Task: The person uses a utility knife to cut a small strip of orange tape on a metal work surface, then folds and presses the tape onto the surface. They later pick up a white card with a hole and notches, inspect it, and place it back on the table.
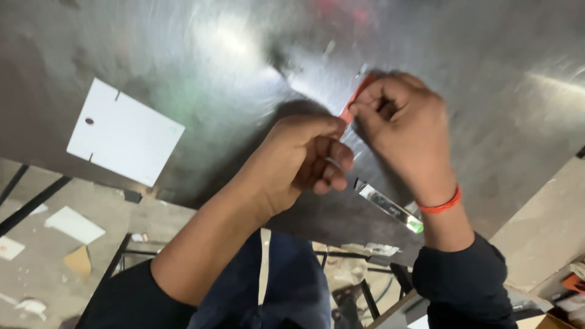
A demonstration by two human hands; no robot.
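Both hands meet over the brushed, shiny steel tabletop (183, 55), approx. mid-way along it and a bit toward its near edge. The left hand (298, 161) is curled into a loose fist, thumb and forefinger tips pressed against the lower end of a small thin orange-red strip (352, 103); other fingers (332, 164) folded in under the palm. The right hand (405, 131) is clenched w/ thumb and forefinger pinching the same strip from the other side, so the strip is held between both hands, just above the metal. Most of the strip is hidden by the fingers; only a narrow edge shows, plus a blurred bit at the top near the right knuckles. An orange-red band (442, 204) sits round the right wrist, above a dark sleeve.

Below the hands, near the tabletop's near edge, lies a slim silver utility knife w/ a green end (390, 207), partly behind the right wrist, not touched by either hand. Well apart, toward the left part of the tabletop, a flat white rectangular card w/ a small hole and edge notches (125, 137) lies on the steel. Past the near edge: floor w/ scraps of white paper and cardboard (73, 224).
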